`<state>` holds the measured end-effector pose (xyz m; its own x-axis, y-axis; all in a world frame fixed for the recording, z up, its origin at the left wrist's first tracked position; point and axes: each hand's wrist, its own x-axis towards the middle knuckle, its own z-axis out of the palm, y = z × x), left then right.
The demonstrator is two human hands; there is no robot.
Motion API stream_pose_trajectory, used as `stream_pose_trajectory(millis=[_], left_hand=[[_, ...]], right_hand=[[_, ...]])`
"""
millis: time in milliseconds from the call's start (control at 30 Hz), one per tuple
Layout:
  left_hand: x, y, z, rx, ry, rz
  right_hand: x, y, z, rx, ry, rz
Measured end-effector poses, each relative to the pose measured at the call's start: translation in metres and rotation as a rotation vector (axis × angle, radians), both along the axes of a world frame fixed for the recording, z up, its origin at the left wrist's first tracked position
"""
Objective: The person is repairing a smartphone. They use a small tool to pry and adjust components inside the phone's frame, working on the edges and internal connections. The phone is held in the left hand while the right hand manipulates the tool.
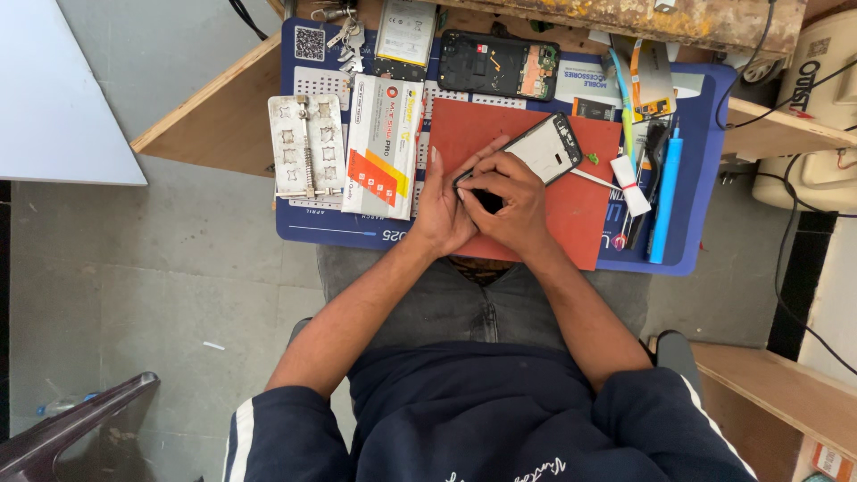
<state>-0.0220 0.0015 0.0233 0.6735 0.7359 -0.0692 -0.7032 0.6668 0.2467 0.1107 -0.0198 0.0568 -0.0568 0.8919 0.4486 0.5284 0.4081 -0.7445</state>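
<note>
On the red mat (580,214), near the bench's front edge, a phone frame (540,149) lies tilted, pale back up. Both hands are pressed together over its lower end: left hand (444,207) cupping the side, right hand (507,198) on top, fingers curled, possibly pinching a small dark part, too hidden to tell. Just right, a white tube (630,185) and blue tool (664,196). Left, an orange-white box (384,147) and metal jig (306,147). Behind, an opened black phone (498,64).

The phone (546,152) I hold is a black frame with a pale inside. It lies tilted on the red mat (571,210), centre.
</note>
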Motion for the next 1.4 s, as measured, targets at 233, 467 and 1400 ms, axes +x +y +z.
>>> stream_pose_trajectory(millis=[233,467,1400], left_hand=[[-0.0003,-0.0005,-0.0002,0.011,-0.014,-0.009],[0.0008,-0.0004,-0.0004,0.010,-0.003,-0.011],[-0.0004,-0.0026,-0.0007,0.054,0.001,0.020]], right_hand=[[0.0003,0.0006,0.0014,0.066,-0.037,-0.036],[-0.0003,0.0017,-0.0022,0.044,-0.004,-0.051],[-0.0056,0.0031,-0.0074,0.074,-0.046,-0.053]])
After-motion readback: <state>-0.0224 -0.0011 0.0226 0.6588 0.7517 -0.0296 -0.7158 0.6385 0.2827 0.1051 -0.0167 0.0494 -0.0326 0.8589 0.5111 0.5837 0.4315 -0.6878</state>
